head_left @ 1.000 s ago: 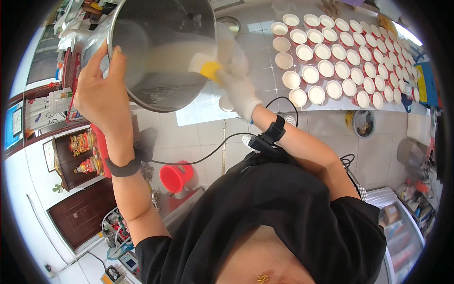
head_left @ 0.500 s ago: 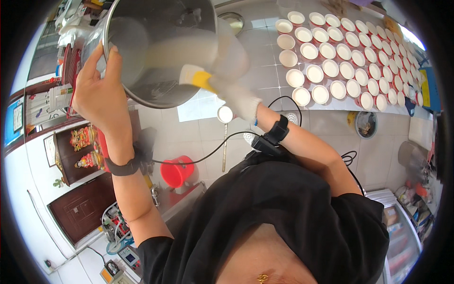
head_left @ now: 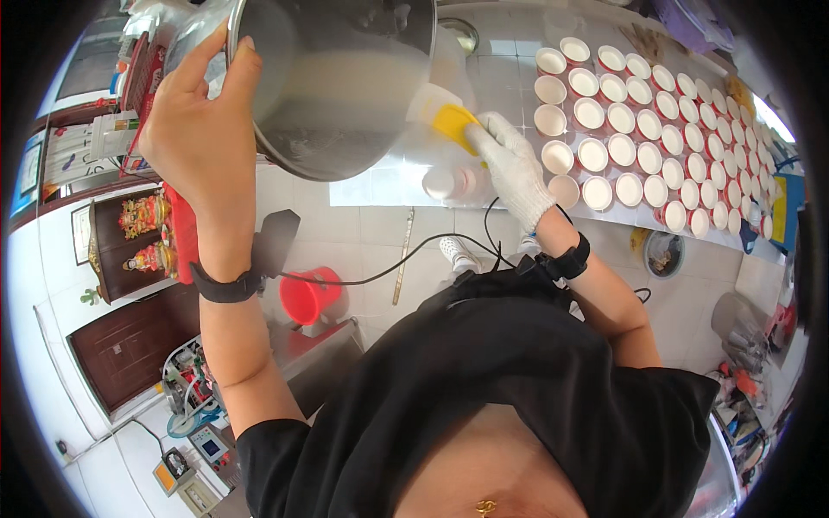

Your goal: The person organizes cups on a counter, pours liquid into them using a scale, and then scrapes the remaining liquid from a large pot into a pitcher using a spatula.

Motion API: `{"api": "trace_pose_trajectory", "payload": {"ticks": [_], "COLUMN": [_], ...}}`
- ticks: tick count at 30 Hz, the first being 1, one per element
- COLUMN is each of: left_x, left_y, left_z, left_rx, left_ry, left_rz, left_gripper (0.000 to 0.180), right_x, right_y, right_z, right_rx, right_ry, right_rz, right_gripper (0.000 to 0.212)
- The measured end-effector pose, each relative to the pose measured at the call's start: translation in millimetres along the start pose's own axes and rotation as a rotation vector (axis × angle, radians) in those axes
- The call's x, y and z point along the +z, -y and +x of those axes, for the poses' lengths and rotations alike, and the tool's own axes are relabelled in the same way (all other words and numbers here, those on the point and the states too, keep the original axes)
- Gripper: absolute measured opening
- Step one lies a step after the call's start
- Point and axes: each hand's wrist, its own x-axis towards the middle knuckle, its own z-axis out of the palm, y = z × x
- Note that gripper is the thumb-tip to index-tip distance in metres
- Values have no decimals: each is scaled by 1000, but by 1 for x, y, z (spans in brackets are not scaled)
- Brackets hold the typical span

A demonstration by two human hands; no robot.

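Observation:
A large metal pot (head_left: 332,162) is tilted at the upper left, its inside coated with a thin pale film. My bare left hand (head_left: 203,121) is closed around its near left rim, thumb over the edge. My right hand (head_left: 514,164), in a white knit glove, grips a scraper (head_left: 453,128) with a yellow handle and a pale blade. The blade is at the pot's right rim; whether it touches the metal I cannot tell. Below the scraper, a blurred pale cup (head_left: 440,181) stands by the table's near edge.
Rows of red-and-white paper cups (head_left: 622,121) with pale contents fill the table to the right. A red bucket (head_left: 309,295) is on the floor, and a long stick (head_left: 403,259) stands out against the tiles. A black cable (head_left: 380,278) runs between my wrists. Beneath the table sits a bin (head_left: 663,253).
The scraper has moved right, from inside the pot to its right rim. My left hand keeps its hold on the pot. The whole view has shifted slightly.

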Motion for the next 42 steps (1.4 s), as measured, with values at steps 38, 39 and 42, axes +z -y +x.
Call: {"api": "trace_pose_trajectory", "payload": {"ticks": [38, 39, 42], "left_x": [1, 0, 3], "left_y": [14, 14, 15], "left_z": [0, 0, 3], "left_rx": [-36, -45, 59], "left_ry": [2, 4, -46], "left_rz": [-96, -98, -121], "left_gripper": [32, 32, 30], "right_x": [9, 14, 15], "right_y": [-104, -110, -138], "right_z": [195, 196, 200], "right_rx": [-277, -117, -359], "right_ry": [-248, -189, -221], "right_rz": [-22, 310, 138], "right_gripper": [33, 42, 46]}}
